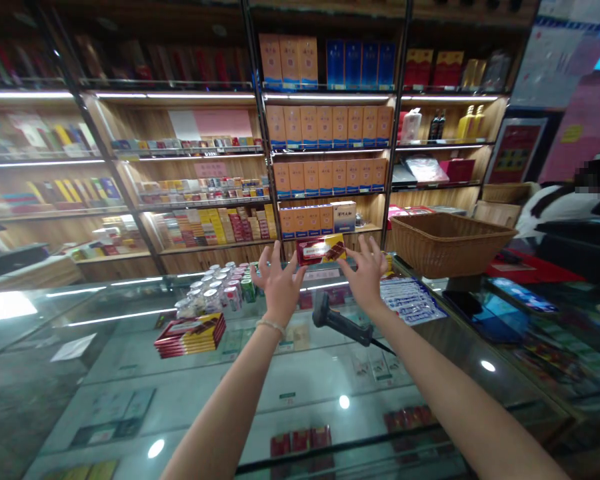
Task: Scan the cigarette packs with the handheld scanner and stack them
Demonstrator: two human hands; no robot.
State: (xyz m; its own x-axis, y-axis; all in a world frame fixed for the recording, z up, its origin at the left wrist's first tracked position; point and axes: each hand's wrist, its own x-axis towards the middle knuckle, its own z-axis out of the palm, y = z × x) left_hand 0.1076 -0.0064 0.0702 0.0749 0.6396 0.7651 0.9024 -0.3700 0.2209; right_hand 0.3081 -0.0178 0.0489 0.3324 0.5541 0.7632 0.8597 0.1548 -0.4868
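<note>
Both hands hold up one flat red and yellow chocolate box point(321, 249) by its two short ends, above the far side of the glass counter. My left hand point(280, 283) pinches its left end, with the other fingers spread. At the right end, my right hand point(366, 275) pinches it between thumb and finger. Below the box a black barcode scanner point(343, 323) lies on the glass, its cable running under my right forearm. To the left of my left wrist is a stack of several matching chocolate boxes point(190, 335).
Small cans and jars point(220, 287) stand behind the stack. Right of my right hand lie blue and white packets point(411, 300), with a wicker basket point(450, 247) behind them. The glass counter point(290, 373) has goods beneath it. A person point(565, 200) is at the far right.
</note>
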